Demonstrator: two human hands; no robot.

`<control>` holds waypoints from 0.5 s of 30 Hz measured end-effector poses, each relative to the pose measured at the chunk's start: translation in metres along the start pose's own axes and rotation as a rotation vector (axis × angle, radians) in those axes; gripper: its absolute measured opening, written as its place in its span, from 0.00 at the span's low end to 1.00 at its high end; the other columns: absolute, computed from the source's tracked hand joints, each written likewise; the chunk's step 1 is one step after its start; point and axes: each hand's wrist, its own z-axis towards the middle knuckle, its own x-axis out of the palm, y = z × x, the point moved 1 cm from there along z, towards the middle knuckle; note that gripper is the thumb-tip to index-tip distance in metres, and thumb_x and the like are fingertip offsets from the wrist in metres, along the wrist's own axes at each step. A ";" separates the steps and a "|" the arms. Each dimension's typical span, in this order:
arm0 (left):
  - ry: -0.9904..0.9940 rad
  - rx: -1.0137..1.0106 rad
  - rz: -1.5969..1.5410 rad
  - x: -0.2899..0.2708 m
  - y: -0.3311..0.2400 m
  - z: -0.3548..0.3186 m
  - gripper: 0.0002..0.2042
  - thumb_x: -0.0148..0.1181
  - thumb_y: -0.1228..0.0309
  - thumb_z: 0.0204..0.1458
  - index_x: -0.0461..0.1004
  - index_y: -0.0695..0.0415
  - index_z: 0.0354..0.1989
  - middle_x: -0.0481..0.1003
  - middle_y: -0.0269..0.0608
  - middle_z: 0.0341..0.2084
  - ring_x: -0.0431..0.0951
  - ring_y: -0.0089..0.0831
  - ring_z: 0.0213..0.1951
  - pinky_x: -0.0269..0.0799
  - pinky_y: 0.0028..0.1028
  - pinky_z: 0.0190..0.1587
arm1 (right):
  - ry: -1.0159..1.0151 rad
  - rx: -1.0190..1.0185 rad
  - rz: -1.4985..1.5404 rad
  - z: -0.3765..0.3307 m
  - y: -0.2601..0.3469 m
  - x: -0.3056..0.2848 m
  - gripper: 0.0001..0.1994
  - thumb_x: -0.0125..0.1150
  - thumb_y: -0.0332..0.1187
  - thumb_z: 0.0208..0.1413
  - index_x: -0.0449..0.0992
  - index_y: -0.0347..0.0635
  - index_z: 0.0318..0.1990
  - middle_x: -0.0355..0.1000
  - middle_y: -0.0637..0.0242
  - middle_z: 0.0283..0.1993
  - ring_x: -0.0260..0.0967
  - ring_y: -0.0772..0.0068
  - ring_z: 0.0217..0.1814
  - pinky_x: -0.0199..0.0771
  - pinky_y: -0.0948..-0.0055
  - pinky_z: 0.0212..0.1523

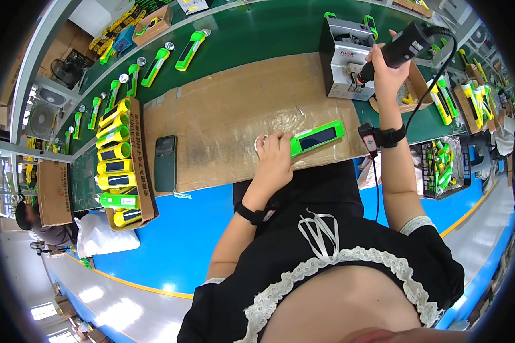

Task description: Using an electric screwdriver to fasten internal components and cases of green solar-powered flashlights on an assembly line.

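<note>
One green flashlight on the table, driver raised at the feeder box
Left hand (276, 153) fingers press the green plastic flashlight (316, 138) flat on the cardboard-covered table (223, 114); right hand (387, 71) fingers wrap the black electric screwdriver (403, 46) — fastening looks unfinished — yellow flashlights fill a cardboard tray (137, 166).

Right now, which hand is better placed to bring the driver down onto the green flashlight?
Right. The right hand already grips the black electric screwdriver, raised above the bench, while the left hand rests on the green flashlight, pinning it to the cardboard sheet.

A green flashlight (313, 139) with a dark panel on top is laid flat on the cardboard sheet, while a black electric screwdriver (403, 44) is held raised, tilted, cord trailing.
</note>
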 end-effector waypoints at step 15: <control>-0.115 -0.050 -0.031 0.015 -0.008 0.012 0.27 0.67 0.68 0.40 0.65 0.61 0.49 0.63 0.53 0.43 0.62 0.49 0.50 0.49 0.52 0.58 | 0.350 0.263 0.471 -0.075 0.058 0.008 0.24 0.54 0.26 0.51 0.55 0.36 0.56 0.64 0.62 0.25 0.64 0.70 0.23 0.69 0.66 0.29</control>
